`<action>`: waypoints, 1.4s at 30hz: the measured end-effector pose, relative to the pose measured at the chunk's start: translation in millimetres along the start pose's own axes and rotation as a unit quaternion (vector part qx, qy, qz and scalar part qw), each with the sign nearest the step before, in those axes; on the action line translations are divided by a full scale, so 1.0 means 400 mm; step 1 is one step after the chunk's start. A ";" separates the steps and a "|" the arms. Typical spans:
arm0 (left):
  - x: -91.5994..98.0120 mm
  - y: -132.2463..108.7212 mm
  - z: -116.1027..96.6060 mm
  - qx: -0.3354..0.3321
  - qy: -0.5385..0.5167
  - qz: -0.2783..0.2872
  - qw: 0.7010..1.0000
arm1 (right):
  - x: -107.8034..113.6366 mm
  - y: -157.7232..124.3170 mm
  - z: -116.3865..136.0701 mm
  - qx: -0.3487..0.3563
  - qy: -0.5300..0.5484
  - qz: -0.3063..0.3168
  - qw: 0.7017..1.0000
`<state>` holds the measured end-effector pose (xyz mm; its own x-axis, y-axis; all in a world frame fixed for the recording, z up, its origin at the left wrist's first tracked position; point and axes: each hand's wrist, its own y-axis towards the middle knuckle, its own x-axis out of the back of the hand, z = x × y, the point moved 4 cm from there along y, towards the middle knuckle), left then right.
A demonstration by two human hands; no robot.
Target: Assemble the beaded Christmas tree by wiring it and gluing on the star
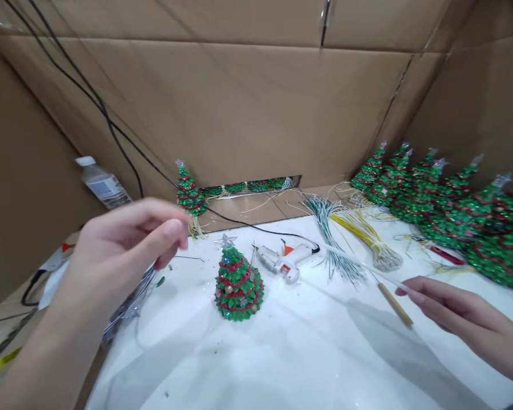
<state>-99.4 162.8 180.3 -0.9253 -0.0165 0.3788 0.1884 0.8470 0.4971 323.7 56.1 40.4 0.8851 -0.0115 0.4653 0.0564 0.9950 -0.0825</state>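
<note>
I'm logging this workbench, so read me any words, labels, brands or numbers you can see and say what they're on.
No text can be read here.
Label on the plastic bottle: printed, but too blurred to read.
Glue gun: no legible marking.
Cardboard walls: no print in view.

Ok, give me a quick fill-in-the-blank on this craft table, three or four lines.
The glue gun lies on the white table just to the ___ of the lone small tree.
That tree is topped with a silver ___.
The bottle beyond the left hand has a ___ cap.
The walls around the table are made of ___.
Missing words: right; star; white; cardboard.
</note>
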 end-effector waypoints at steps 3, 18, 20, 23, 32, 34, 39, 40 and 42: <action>-0.080 -0.056 -0.037 -0.055 0.017 0.130 0.990 | -0.055 -0.008 0.018 -0.067 0.121 0.017 0.990; -0.430 -0.208 0.051 0.265 -0.232 0.247 0.903 | -0.353 0.025 0.149 -0.013 0.265 0.397 0.879; -0.421 -0.210 0.052 0.279 -0.215 0.254 0.901 | -0.328 0.071 0.134 0.037 0.178 0.362 0.914; -0.418 -0.225 0.065 0.305 -0.179 0.266 0.897 | -0.269 0.169 0.112 0.102 0.009 0.212 0.972; -0.453 -0.272 0.100 0.444 -0.282 0.350 0.775 | -0.279 0.368 0.121 0.267 -0.319 0.098 0.904; -0.445 -0.272 0.106 0.455 -0.291 0.347 0.767 | -0.295 0.388 0.119 0.277 -0.334 0.110 0.894; -0.426 -0.277 0.123 0.459 -0.286 0.350 0.765 | -0.313 0.409 0.122 0.283 -0.365 0.129 0.878; -0.424 -0.278 0.125 0.457 -0.283 0.353 0.766 | -0.313 0.409 0.124 0.280 -0.367 0.130 0.877; -0.424 -0.281 0.128 0.454 -0.278 0.359 0.767 | -0.309 0.408 0.127 0.271 -0.367 0.126 0.881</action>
<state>19.5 97.6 20.4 -0.7352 0.6424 -0.2162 0.6414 0.5564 -0.5281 199.8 225.2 14.1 0.2897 0.0854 0.9533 -0.5039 0.8604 0.0761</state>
